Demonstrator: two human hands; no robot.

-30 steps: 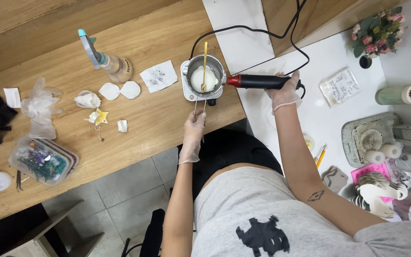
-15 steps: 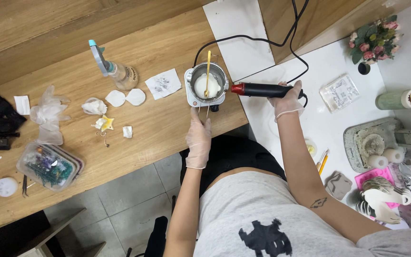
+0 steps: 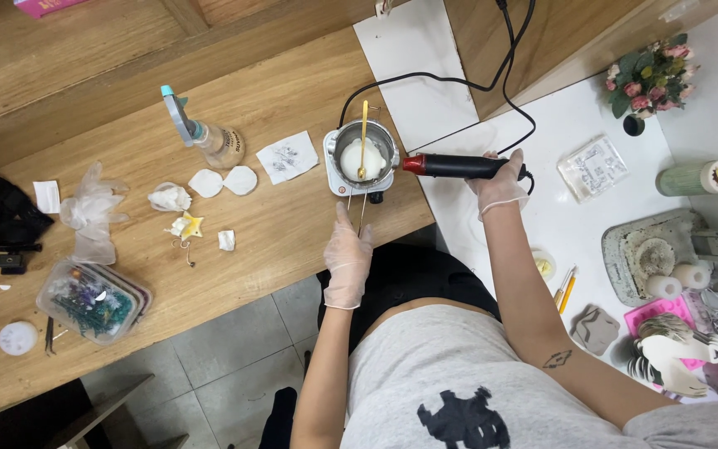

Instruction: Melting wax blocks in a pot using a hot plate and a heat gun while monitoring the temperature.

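A small metal melting pot [image 3: 376, 140] with white wax inside sits on a white hot plate [image 3: 331, 172] near the wooden table's [image 3: 276, 241] right end. A yellow stick [image 3: 364, 125] stands in the pot. My right hand [image 3: 500, 185], in a thin glove, is shut on the pot's black handle [image 3: 446, 166], which has a red collar. My gloved left hand [image 3: 347, 259] lies flat at the table's front edge just below the hot plate, fingers straight. Its fingertips are by two thin sticks [image 3: 362, 214]; I cannot tell if it grips them.
Left of the pot lie a printed paper square [image 3: 287, 156], a spray bottle [image 3: 203, 137], white wax pieces [image 3: 223, 181], a star shape [image 3: 186, 226], a loose glove [image 3: 89, 212] and a clear box [image 3: 93, 299]. A black cable [image 3: 425, 79] runs back. Right: flowers [image 3: 650, 79], green candle [image 3: 695, 177], tray [image 3: 625, 249].
My left hand has drawn back a little from the hot plate toward my body. The right hand stays on the handle. The view has shifted slightly.
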